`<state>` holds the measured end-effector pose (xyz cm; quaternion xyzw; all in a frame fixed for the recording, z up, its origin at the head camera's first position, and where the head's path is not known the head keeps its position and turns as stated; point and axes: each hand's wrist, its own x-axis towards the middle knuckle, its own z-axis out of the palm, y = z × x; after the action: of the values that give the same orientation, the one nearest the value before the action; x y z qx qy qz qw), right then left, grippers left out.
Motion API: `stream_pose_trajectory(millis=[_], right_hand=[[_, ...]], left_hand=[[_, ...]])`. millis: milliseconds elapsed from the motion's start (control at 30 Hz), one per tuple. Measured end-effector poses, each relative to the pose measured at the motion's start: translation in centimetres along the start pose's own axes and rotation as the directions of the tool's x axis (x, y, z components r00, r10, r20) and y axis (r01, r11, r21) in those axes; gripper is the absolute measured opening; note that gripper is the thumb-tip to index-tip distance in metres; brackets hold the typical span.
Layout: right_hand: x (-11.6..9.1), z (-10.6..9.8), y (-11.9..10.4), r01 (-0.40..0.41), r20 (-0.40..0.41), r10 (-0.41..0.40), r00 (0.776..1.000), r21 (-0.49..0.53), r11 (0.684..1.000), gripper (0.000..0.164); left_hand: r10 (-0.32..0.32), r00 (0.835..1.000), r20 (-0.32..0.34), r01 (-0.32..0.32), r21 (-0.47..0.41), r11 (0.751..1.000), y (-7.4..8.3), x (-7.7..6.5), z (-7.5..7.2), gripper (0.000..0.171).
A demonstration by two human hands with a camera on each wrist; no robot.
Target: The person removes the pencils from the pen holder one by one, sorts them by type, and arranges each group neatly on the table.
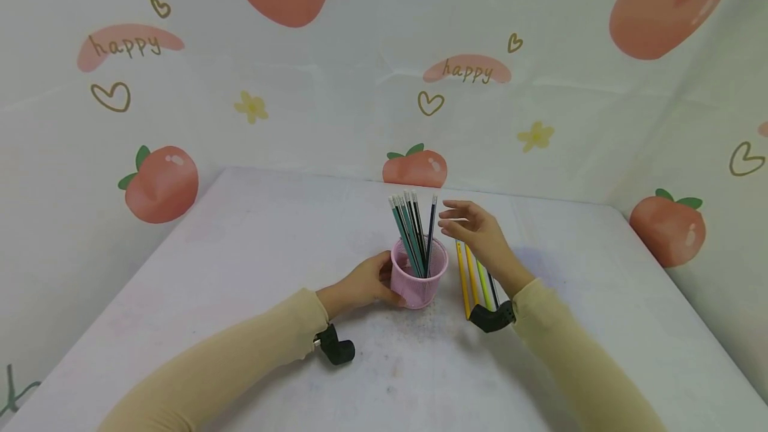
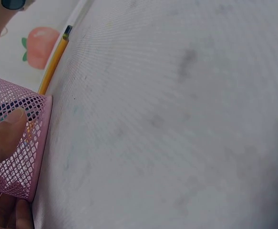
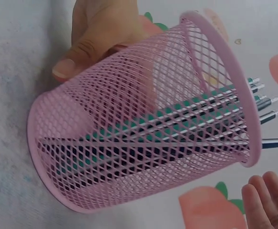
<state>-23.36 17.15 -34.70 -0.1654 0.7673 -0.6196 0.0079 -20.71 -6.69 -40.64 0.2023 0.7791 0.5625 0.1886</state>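
Observation:
A pink mesh pencil cup (image 1: 418,293) stands upright on the table, and my left hand (image 1: 362,283) grips its left side. In the left wrist view the thumb (image 2: 6,136) presses on the mesh, with the other fingers on the far side. Several green and black pencils (image 1: 407,229) lean left inside the cup, their white-tipped ends up. A dark blue pencil (image 1: 431,229) stands apart from them at the cup's right. Just right of its top is my right hand (image 1: 477,232), fingers loosely extended and holding nothing. In the right wrist view its fingertips (image 3: 258,191) show beside the cup's rim.
To the right of the cup, under my right hand and wrist, lie yellow pencils (image 1: 463,282), a lime-green pencil (image 1: 483,285) and a dark pencil (image 1: 493,291). The white-covered table (image 1: 288,225) meets a fruit-print cloth (image 1: 336,119) at the back. Each wrist carries a black camera mount (image 1: 337,347).

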Motion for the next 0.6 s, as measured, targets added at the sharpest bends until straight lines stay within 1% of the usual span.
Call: stream_pose_trajectory(millis=[167,433,533,600], right_hand=[[-0.2,0.5,0.3,-0.021,0.015,0.021,1.0,-0.002,1.0,0.043],[-0.4,1.2,0.7,-0.062,-0.002,0.063,0.998,-0.117,0.991,0.038],[-0.5,1.4,0.7,-0.071,-0.005,0.071,0.997,-0.14,0.988,0.038],[-0.6,1.5,0.7,-0.08,-0.009,0.08,0.997,-0.138,0.987,0.037]], left_hand=[[-0.013,1.0,-0.005,0.013,-0.011,1.0,0.2,-0.1,0.0,0.083],[0.001,1.0,0.01,-0.001,-0.015,1.0,0.3,-0.2,0.0,0.082],[0.009,1.0,0.015,-0.009,-0.008,1.0,0.2,-0.1,-0.1,0.081],[0.01,1.0,0.016,-0.01,-0.005,1.0,0.2,-0.2,-0.1,0.082]])
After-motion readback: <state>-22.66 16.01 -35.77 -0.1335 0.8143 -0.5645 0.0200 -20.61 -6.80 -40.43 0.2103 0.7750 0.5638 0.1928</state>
